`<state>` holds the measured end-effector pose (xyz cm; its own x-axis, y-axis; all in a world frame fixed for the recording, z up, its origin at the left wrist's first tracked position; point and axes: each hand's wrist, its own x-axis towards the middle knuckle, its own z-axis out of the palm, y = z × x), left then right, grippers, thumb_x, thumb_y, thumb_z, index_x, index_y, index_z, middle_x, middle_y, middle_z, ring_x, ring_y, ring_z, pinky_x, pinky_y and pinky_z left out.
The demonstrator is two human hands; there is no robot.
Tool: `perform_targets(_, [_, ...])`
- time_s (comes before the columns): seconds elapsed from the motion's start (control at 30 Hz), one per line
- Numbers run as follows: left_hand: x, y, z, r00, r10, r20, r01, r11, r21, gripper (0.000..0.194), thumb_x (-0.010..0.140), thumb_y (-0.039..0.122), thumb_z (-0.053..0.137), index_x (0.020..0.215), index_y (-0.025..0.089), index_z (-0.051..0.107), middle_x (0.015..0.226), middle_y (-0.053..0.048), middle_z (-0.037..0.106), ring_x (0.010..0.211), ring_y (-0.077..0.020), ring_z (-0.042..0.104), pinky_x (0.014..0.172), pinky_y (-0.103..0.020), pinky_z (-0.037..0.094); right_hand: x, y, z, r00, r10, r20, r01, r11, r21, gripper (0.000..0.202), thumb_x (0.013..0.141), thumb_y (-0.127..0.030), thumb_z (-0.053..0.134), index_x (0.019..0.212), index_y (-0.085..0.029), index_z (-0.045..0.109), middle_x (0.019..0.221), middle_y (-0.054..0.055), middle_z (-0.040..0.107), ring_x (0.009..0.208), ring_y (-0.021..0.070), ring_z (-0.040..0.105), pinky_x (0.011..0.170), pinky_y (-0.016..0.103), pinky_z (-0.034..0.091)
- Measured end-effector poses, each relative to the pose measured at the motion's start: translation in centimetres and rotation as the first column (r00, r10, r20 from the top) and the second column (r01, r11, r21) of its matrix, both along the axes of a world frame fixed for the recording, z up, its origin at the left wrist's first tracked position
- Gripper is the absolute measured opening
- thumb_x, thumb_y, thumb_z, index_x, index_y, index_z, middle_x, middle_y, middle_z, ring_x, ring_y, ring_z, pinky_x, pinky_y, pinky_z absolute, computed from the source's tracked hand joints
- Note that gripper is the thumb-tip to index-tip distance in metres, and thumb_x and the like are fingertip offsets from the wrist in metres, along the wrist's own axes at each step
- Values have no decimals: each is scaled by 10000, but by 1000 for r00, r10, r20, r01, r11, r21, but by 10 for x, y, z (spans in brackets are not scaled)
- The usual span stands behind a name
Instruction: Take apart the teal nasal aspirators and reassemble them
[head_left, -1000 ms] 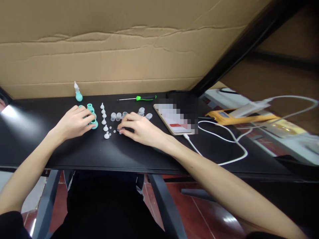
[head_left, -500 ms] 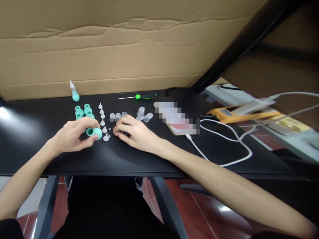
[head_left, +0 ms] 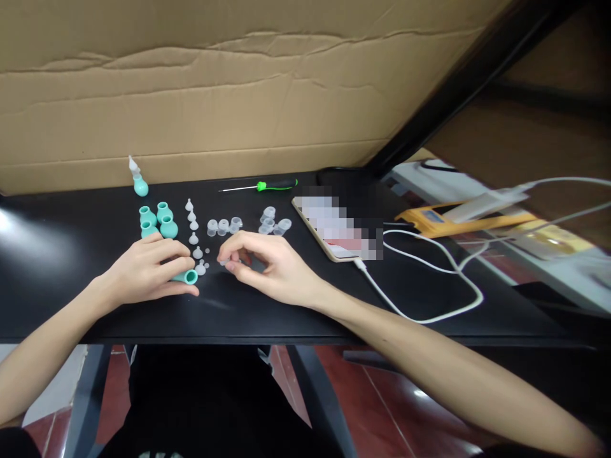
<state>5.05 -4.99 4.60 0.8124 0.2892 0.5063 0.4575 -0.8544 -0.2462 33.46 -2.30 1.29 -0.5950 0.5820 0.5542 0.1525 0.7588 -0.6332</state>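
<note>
My left hand [head_left: 147,270] is wrapped round a teal rubber bulb [head_left: 189,277], its open mouth turned to the right. My right hand [head_left: 272,264] is closed in a pinch on a small translucent piece [head_left: 223,262], mostly hidden by the fingers. Several more teal bulbs [head_left: 168,226] stand beyond my left hand, mouths up. Between the hands runs a column of white cone-shaped tips [head_left: 193,238], with tiny clear discs [head_left: 207,251] beside it. Clear plastic collars [head_left: 223,227] sit in a short row behind my right hand.
A bulb aspirator [head_left: 140,185] with its white tip on lies at the back left. A green-black screwdriver [head_left: 277,185] lies behind more clear collars [head_left: 283,226]. To the right are a phone [head_left: 329,232], its white cable [head_left: 396,308] and a yellow-framed device [head_left: 429,217].
My left hand has turned the bulb, so its mouth now faces right, and moved it slightly nearer me. My right hand has lifted from the small parts, pinching a translucent piece.
</note>
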Motion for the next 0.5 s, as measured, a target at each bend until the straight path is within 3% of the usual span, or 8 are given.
perform_targets(0.17, [-1, -1, 1, 997, 9, -77, -3, 997, 72, 282, 1107, 444, 625, 1020, 181, 681, 961, -51, 761, 762, -149, 671, 727, -296, 523, 2, 1, 1, 1000, -25, 18, 25, 999, 22, 106, 1012, -181, 635, 990, -228, 727, 940, 34, 767, 742, 156, 666, 663, 304, 544])
perform_targets(0.5, [-3, -1, -1, 988, 57, -143, -68, 995, -73, 216, 1124, 280, 514, 1121, 173, 702, 1032, -56, 796, 764, -159, 705, 781, -302, 580, 3, 5, 2, 986, -164, 23, 163, 986, 39, 120, 1026, -222, 653, 928, -217, 723, 851, 17, 772, 692, 150, 663, 639, 287, 532])
